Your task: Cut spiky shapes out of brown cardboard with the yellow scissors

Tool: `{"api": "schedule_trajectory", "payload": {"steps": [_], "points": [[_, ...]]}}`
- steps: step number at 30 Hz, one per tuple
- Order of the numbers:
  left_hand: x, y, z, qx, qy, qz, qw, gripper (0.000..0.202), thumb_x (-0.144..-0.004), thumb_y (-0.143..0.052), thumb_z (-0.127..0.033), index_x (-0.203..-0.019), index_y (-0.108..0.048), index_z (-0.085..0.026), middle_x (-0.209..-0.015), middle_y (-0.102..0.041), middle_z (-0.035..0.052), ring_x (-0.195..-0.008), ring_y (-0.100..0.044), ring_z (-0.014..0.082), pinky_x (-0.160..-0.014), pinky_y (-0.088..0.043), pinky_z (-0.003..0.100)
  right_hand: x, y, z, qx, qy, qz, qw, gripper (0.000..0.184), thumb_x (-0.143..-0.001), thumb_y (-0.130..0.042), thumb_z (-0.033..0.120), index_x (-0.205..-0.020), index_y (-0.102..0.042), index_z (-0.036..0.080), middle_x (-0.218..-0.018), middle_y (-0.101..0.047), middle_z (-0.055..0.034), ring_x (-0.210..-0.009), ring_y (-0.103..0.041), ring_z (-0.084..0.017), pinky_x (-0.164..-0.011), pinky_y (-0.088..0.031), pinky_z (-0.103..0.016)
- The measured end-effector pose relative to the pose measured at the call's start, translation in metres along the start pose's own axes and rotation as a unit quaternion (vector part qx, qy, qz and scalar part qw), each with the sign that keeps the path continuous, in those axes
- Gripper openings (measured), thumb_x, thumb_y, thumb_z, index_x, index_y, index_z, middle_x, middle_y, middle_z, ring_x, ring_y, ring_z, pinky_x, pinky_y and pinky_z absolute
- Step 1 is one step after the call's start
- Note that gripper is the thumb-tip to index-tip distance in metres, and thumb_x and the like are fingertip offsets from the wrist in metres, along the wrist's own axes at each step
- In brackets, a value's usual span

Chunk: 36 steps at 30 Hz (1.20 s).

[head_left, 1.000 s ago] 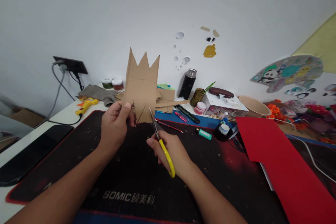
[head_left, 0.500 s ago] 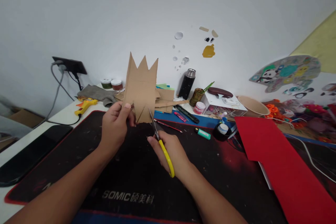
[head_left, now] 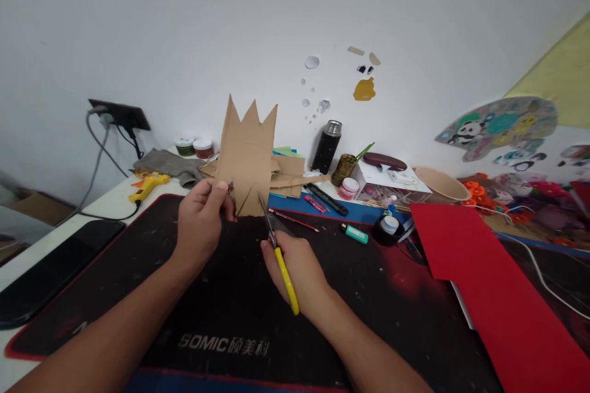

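Observation:
My left hand [head_left: 203, 215] pinches a piece of brown cardboard [head_left: 246, 153] by its lower left edge, holding it upright above the mat. Three pointed teeth are cut along the cardboard's top, and slanted dark lines or slits show near its bottom edge. In my right hand [head_left: 297, 270] are scissors [head_left: 286, 279] with yellow handles. Their metal blades point up at the lower right of the cardboard, with the tip overlapping it; I cannot tell whether the blades bite into it.
A black desk mat [head_left: 221, 301] lies under my hands. Red card [head_left: 488, 282] is at the right, a phone [head_left: 59, 270] and yellow glue gun [head_left: 150, 187] at the left. Behind stand a black flask [head_left: 327, 147], cardboard scraps [head_left: 290, 175] and a teal lighter [head_left: 354, 233].
The scissors have shifted slightly down and left, and their yellow handle looks narrower. The cardboard and my left hand stay almost still, while the whole view drifts a little.

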State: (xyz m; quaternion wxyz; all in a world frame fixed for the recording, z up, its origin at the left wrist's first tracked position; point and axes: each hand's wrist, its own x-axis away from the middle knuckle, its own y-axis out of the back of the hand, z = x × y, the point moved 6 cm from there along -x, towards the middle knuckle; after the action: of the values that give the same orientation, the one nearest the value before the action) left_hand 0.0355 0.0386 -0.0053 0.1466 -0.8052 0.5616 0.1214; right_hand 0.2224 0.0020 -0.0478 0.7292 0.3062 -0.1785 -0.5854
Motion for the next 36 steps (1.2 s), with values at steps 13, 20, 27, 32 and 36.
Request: {"api": "schedule_trajectory", "payload": {"steps": [13, 20, 27, 32, 36], "points": [[-0.004, -0.004, 0.011, 0.02, 0.087, 0.049, 0.995, 0.028, -0.09, -0.079, -0.045, -0.1, -0.065, -0.023, -0.073, -0.065, -0.0014, -0.051, -0.062, 0.0162, -0.043, -0.053, 0.028, 0.0, 0.003, -0.006, -0.091, -0.014, 0.067, 0.994, 0.024, -0.106, -0.063, 0.041, -0.089, -0.064, 0.024, -0.063, -0.066, 0.0018, -0.049, -0.063, -0.016, -0.053, -0.041, -0.024], [-0.008, -0.007, 0.004, -0.004, 0.081, 0.082, 0.993, 0.033, -0.083, -0.084, -0.044, -0.097, -0.065, -0.022, -0.071, -0.07, 0.0004, -0.052, -0.068, 0.0183, -0.045, -0.056, 0.028, -0.001, 0.002, -0.008, -0.107, -0.025, 0.077, 0.991, 0.023, -0.103, -0.072, 0.043, -0.092, -0.07, 0.022, -0.069, -0.074, 0.0007, -0.052, -0.062, -0.014, -0.057, -0.046, -0.024], [-0.007, -0.002, -0.005, -0.03, 0.064, 0.047, 0.996, 0.029, -0.082, -0.084, -0.039, -0.086, -0.06, -0.023, -0.064, -0.064, -0.0022, -0.047, -0.065, 0.0176, -0.042, -0.055, 0.028, 0.0, 0.001, -0.007, -0.167, -0.018, 0.104, 0.98, 0.027, -0.096, -0.083, 0.046, -0.104, -0.073, 0.022, -0.081, -0.078, -0.0014, -0.073, -0.075, -0.019, -0.066, -0.053, -0.025], [-0.008, -0.001, -0.003, -0.014, 0.074, 0.05, 0.996, 0.029, -0.081, -0.084, -0.038, -0.089, -0.06, -0.023, -0.066, -0.065, -0.0028, -0.047, -0.065, 0.0166, -0.041, -0.053, 0.026, 0.001, -0.001, -0.008, -0.214, -0.041, 0.115, 0.969, 0.036, -0.09, -0.088, 0.047, -0.109, -0.072, 0.021, -0.083, -0.078, -0.0026, -0.077, -0.077, -0.021, -0.069, -0.056, -0.027], [-0.008, -0.001, 0.0, 0.003, 0.083, 0.043, 0.996, 0.03, -0.082, -0.082, -0.038, -0.094, -0.059, -0.023, -0.068, -0.065, -0.0034, -0.047, -0.065, 0.0162, -0.04, -0.054, 0.025, 0.001, -0.008, -0.011, -0.307, -0.059, 0.128, 0.941, 0.047, -0.088, -0.087, 0.058, -0.111, -0.07, 0.02, -0.079, -0.074, -0.001, -0.075, -0.077, -0.021, -0.07, -0.058, -0.03]]}}
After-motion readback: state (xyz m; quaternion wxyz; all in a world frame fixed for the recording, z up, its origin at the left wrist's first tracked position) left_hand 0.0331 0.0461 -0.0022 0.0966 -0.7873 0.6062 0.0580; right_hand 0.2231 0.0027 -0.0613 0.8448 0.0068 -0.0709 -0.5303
